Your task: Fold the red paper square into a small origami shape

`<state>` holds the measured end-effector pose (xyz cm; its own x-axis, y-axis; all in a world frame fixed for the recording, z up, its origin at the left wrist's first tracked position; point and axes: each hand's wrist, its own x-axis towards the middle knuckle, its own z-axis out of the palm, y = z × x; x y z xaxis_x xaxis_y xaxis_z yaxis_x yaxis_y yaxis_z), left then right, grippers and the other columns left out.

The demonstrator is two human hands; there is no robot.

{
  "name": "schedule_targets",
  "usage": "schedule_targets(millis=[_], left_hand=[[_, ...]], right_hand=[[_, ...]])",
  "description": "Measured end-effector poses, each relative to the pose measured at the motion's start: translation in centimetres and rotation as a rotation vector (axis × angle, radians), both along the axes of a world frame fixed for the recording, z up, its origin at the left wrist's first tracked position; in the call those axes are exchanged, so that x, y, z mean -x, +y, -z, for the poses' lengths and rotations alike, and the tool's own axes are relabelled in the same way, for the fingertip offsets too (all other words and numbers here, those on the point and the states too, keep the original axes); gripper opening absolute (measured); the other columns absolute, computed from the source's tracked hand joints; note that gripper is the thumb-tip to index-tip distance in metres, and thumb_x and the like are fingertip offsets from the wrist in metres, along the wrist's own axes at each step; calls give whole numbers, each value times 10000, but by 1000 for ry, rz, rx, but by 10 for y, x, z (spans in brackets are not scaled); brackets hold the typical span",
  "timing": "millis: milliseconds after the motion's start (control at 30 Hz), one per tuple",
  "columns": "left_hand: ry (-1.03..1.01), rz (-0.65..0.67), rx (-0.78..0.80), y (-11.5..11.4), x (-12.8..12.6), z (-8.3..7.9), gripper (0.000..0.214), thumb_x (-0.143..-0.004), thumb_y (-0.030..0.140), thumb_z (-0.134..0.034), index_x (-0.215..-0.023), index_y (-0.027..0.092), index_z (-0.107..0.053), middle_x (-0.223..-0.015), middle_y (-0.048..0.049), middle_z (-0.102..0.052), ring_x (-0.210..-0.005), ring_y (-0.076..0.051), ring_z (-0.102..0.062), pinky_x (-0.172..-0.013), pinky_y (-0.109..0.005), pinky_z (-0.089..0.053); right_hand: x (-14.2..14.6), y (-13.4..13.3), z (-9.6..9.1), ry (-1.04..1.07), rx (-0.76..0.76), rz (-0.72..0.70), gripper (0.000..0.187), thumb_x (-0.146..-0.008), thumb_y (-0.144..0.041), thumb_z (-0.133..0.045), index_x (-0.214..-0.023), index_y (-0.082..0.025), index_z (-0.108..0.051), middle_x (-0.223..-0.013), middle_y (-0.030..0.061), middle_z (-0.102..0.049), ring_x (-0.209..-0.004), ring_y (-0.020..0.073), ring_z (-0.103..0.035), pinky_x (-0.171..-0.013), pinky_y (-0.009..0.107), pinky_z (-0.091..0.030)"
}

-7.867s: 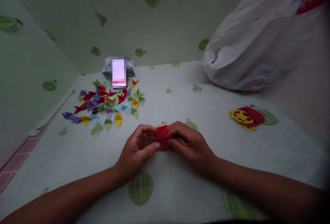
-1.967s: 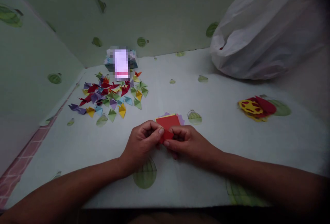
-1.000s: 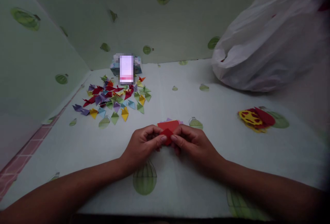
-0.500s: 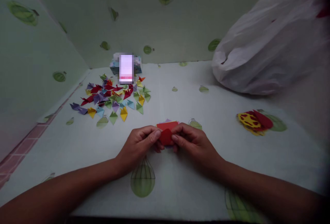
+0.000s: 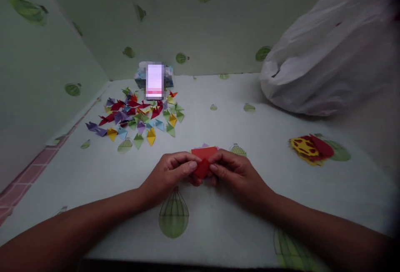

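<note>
Between my two hands is a small folded piece of red paper point(image 5: 202, 169). My left hand point(image 5: 178, 171) pinches its left side with the thumb on top, and my right hand point(image 5: 229, 172) pinches its right side. The fingertips underneath are partly hidden. Just behind the folded piece lies a stack of coloured paper squares point(image 5: 204, 152), an orange-red sheet on top and yellow and lilac edges peeking out. A heap of folded paper birds point(image 5: 134, 115) in red, purple, green, yellow and blue spreads to the far left of my hands.
A lit phone point(image 5: 154, 81), blurred out, leans against a patterned box behind the heap. At the right lie yellow and dark red cut-out pieces point(image 5: 308, 149). A large white plastic bag point(image 5: 318, 63) bulges at the back right. Balloon-patterned covering lines the table point(image 5: 218, 222) and walls.
The red paper between my fingers has turned and now looks narrower and tilted. More of the stack's top sheet shows behind it. The view has shifted slightly.
</note>
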<state>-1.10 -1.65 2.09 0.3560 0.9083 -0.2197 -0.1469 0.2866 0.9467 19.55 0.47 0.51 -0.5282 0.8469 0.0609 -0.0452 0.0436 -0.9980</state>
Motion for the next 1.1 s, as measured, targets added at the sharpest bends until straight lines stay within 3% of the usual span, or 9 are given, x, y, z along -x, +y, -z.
schedule_targets(millis=[333,533,833,1100], left_hand=[[43,-15,-15,-1,-2,-4,155,-849,290,-682,-902,146,-704,-767,-16,-715,-635,-110,-687,-640,-213,-549],[159,-42,-101,-2,-4,-9,99,-826,229,-670,-853,136,-691,-713,-2,-697,-604,-93,-669,-608,-184,-549],[206,-43,-94,-2,-4,-12,96,-816,218,-665,-850,129,-676,-704,-15,-702,-608,-99,-663,-614,-201,-557],[115,-23,-92,-1,-3,-11,160,-865,290,-651,-908,141,-689,-732,-23,-700,-642,-120,-659,-639,-237,-554]], right_hand=[[-1,1,-2,-63,-14,-33,123,-924,-239,-577,-862,-156,-644,-720,12,-650,-607,111,-589,-603,246,-468],[-1,-1,-6,-162,-115,-22,115,-906,-216,-570,-828,-160,-632,-651,-9,-613,-575,112,-571,-553,233,-432],[-1,0,-5,-198,-191,-26,124,-910,-220,-574,-839,-167,-660,-659,2,-619,-588,123,-554,-558,251,-426],[-2,1,-6,-117,-55,-25,130,-934,-244,-568,-847,-181,-641,-700,7,-638,-640,133,-593,-630,277,-463]])
